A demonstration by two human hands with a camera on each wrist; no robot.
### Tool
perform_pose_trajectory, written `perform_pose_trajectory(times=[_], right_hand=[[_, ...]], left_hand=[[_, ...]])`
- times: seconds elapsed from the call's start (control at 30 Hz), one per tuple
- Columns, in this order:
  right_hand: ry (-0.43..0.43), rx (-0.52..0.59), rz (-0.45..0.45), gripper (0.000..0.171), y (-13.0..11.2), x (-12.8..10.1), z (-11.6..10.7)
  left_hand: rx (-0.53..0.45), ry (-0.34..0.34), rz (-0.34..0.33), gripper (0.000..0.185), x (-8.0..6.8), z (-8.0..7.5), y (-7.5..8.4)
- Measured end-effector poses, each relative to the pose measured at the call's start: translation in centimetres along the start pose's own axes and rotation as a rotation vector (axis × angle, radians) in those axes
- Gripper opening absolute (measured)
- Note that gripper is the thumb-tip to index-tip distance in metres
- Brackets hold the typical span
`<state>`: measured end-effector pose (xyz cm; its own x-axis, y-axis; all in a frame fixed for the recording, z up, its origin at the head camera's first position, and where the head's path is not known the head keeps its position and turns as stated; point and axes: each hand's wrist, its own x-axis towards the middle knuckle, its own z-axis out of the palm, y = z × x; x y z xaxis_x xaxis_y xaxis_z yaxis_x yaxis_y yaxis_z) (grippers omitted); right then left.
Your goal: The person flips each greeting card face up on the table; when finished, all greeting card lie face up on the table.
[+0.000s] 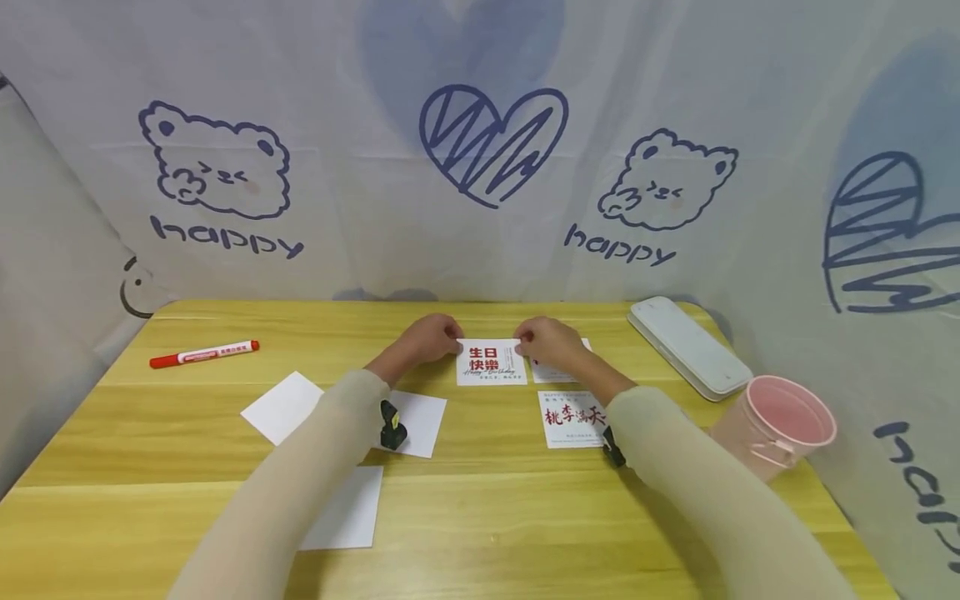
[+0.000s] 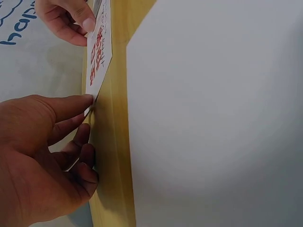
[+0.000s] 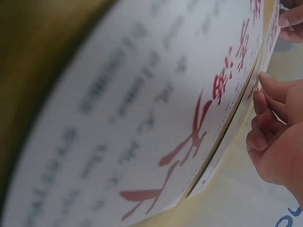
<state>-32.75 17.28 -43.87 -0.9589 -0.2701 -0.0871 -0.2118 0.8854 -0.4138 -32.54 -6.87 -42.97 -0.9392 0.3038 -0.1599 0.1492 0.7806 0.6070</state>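
Pinching: left hand (image 1: 427,337) and right hand (image 1: 547,342) each gripped a top corner of card (image 1: 491,362) | on table (image 1: 480,517) | marker (image 1: 204,353), bucket (image 1: 772,425) apart.

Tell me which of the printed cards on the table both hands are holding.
The red-lettered card at the table's middle, farthest from the person: left hand pinches its left top corner, right hand its right. The nearer printed card lies untouched.
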Motion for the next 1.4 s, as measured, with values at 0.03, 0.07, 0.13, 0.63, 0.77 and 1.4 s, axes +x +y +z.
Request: perform_pose_trajectory(times=[0.03, 0.07, 0.13, 0.63, 0.77, 1.4], right_hand=[[0.002, -0.011, -0.004, 0.027, -0.1, 0.0, 0.0], [0.002, -0.021, -0.006, 0.027, -0.3, 0.0, 0.0], [0.007, -0.031, -0.006, 0.028, -0.4, -0.1, -0.1], [-0.001, 0.361, -0.144, 0.022, -8.2, -6.8, 1.9], [-0.021, 0.381, -0.138, 0.024, -9.6, -7.8, 4.1], [0.026, 0.221, -0.097, 0.038, -11.1, -8.3, 6.7]], left_hand=[[-0.003, 0.001, 0.003, 0.025, 0.0, -0.1, -0.1], [-0.004, 0.004, 0.011, 0.024, -0.1, -0.2, -0.2], [-0.008, 0.012, 0.033, 0.024, -0.2, -0.5, -0.4], [-0.020, -0.073, 0.170, 0.024, -6.5, -5.8, -5.5], [-0.039, -0.146, 0.166, 0.020, -8.2, -6.0, -6.8], [-0.039, -0.241, 0.157, 0.026, -10.6, -6.2, -9.0]])
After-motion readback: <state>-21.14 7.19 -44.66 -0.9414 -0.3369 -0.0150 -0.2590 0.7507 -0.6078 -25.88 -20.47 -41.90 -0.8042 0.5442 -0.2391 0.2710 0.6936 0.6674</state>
